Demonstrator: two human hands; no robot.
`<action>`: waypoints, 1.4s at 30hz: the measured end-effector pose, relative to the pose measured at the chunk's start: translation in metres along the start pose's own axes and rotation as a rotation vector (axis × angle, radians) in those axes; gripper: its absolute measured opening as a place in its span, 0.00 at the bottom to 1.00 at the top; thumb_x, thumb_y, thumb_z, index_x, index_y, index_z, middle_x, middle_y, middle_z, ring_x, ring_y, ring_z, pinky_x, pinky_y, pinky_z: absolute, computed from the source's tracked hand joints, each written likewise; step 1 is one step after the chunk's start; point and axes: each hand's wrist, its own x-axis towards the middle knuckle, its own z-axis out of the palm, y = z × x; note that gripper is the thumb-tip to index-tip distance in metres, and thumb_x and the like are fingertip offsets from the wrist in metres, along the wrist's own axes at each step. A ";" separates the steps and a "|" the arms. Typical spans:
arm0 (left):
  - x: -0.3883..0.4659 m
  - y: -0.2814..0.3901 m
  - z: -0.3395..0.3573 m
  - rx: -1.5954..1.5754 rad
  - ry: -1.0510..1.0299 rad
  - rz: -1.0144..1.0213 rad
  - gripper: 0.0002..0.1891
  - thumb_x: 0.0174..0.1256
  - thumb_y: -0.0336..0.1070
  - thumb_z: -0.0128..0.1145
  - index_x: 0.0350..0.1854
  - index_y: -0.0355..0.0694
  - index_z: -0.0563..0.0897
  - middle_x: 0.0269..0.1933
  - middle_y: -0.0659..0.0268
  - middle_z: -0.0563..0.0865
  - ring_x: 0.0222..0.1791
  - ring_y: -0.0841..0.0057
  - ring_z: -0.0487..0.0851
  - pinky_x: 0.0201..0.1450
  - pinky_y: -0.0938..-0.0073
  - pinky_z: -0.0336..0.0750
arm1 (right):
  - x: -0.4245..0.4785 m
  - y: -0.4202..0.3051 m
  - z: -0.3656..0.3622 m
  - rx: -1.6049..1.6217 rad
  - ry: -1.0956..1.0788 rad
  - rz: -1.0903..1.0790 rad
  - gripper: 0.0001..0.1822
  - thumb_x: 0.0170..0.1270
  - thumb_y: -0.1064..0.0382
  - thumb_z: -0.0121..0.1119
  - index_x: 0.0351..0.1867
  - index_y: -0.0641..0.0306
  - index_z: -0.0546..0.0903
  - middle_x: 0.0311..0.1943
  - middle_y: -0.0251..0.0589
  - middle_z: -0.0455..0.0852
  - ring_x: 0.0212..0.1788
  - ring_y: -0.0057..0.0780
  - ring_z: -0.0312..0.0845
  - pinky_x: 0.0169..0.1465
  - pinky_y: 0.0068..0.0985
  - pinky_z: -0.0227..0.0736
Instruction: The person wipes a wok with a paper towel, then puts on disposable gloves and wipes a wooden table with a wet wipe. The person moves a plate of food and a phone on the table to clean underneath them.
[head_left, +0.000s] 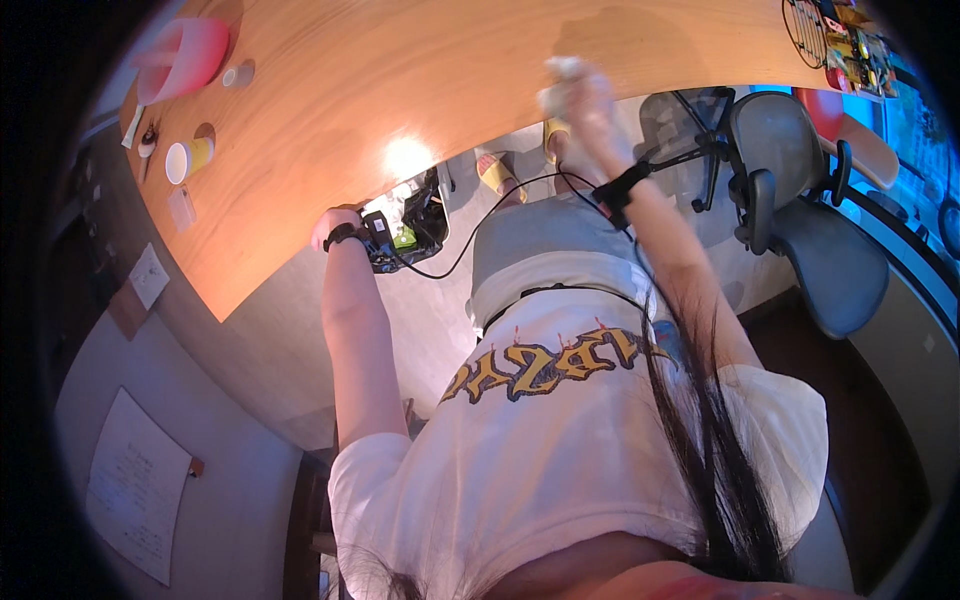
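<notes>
My right hand, blurred, is over the near edge of the wooden table. Its fingers are closed around a crumpled white wad, perhaps tissue or cloth. At the table's edge on the left is my left hand, its fingers mostly hidden from this angle. A black band circles that wrist, with a dark box-like device beside it. From there a black cable loops across to a black strap on my right wrist. Below the table stands a bin lined with a black bag, with a green packet and white scraps inside.
On the table's left are a pink vessel, a small white cup, a yellow paper cup and a clear flat case. A wire rack stands far right. A grey office chair is right of my legs.
</notes>
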 end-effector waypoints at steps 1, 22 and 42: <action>-0.005 0.001 -0.006 -0.019 -0.020 0.002 0.16 0.62 0.44 0.51 0.52 0.52 0.82 0.51 0.67 0.84 0.49 0.63 0.81 0.47 0.38 0.71 | -0.010 -0.014 0.021 0.080 -0.084 -0.042 0.17 0.69 0.58 0.40 0.47 0.66 0.76 0.44 0.53 0.80 0.46 0.40 0.78 0.47 0.34 0.73; -0.011 -0.011 0.006 -0.137 -0.001 -0.152 0.17 0.61 0.46 0.50 0.46 0.45 0.84 0.48 0.63 0.85 0.48 0.67 0.82 0.47 0.61 0.74 | -0.019 0.018 -0.084 0.279 -0.362 0.528 0.14 0.66 0.58 0.46 0.44 0.65 0.77 0.40 0.50 0.81 0.41 0.45 0.77 0.46 0.32 0.72; 0.029 -0.016 0.031 -0.031 -0.050 -0.157 0.14 0.58 0.44 0.52 0.42 0.50 0.86 0.42 0.70 0.87 0.40 0.72 0.84 0.39 0.54 0.74 | 0.056 -0.038 -0.001 -0.053 -0.179 -0.295 0.18 0.69 0.56 0.36 0.46 0.64 0.75 0.41 0.50 0.77 0.44 0.46 0.73 0.50 0.37 0.68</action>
